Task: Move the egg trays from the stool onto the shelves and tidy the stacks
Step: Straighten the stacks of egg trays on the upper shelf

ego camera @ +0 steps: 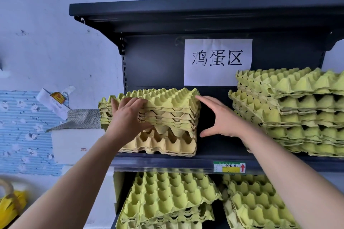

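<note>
Left hand (128,117): is being held open and flat against the front left face of the left stack (167,115). The fingers are being spread upward to its top edge, and the thumb is being laid at the gap beneath the nested upper trays.
Right hand (221,119): is being held open in a wide C just beside the stack's right side. The forefinger tip is touching the top right corner and the thumb is being kept low. The palm is being kept apart from the cardboard, and nothing is being gripped.
Left stack: is sitting between the two hands on the left part of the upper shelf (186,161). Its tightly nested upper trays are lying skewed over a taller, paler bottom tray.
Step in hand: tidying of this stack is judged to be under way. The stool is not being shown, so the number of trays left to move cannot be told.
Next move: the right palm is probably going to be needed against the right side, so that the layers are being squared from both sides. Light pressure is being called for, since pulp rims look easily crushed.
Right stack (297,113): is standing well apart on the same shelf, taller, with its layers offset.
Lower stacks (171,191): are lying tilted on the shelf below.
Paper sign (217,61): is hanging on the back panel between the two upper stacks.
</note>
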`<state>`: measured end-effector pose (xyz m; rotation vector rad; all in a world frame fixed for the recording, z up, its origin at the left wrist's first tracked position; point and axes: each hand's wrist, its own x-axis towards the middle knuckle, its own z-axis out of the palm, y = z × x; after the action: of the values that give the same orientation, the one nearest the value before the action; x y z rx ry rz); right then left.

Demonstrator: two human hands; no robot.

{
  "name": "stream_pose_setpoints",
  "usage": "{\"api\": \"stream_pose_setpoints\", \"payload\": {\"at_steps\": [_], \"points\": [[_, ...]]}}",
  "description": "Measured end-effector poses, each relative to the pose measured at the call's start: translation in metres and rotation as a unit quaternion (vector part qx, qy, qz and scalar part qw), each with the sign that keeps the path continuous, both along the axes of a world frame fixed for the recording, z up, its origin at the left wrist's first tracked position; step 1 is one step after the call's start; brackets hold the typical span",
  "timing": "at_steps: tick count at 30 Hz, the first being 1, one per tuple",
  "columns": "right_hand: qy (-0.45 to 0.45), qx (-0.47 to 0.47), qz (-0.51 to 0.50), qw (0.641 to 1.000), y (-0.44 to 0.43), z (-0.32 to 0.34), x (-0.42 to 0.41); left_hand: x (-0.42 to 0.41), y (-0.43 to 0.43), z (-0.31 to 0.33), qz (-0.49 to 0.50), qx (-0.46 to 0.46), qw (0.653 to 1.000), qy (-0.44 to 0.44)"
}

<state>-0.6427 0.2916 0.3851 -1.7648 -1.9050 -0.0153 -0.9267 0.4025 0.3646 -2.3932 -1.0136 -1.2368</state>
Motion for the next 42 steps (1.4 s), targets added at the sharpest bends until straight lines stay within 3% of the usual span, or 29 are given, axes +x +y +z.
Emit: {"api": "stream_pose_setpoints", "payload": {"at_steps": [6, 13, 21, 36, 42], "points": [[-0.051, 0.047, -0.012, 0.998, 0.018, 0.015, 0.003, -0.012, 0.005, 0.02, -0.031, 0.026, 0.999, -0.022], [-0.025, 0.088, -0.02, 0.996, 0.016, 0.045, -0.012, -0.023, 0.008, 0.037, -0.088, 0.025, 0.995, -0.035], [-0.228, 0.104, -0.012, 0.968, 0.006, 0.044, -0.02, -0.033, 0.013, 0.012, -0.117, -0.018, 0.993, -0.019], [-0.211, 0.103, -0.04, 0.971, -0.002, 0.027, -0.055, -0.047, 0.047, 0.003, -0.131, -0.065, 0.988, -0.051], [-0.219, 0.059, -0.064, 0.972, 0.006, 0.007, -0.07, -0.044, 0.069, -0.014, -0.058, -0.119, 0.991, 0.013]]}}
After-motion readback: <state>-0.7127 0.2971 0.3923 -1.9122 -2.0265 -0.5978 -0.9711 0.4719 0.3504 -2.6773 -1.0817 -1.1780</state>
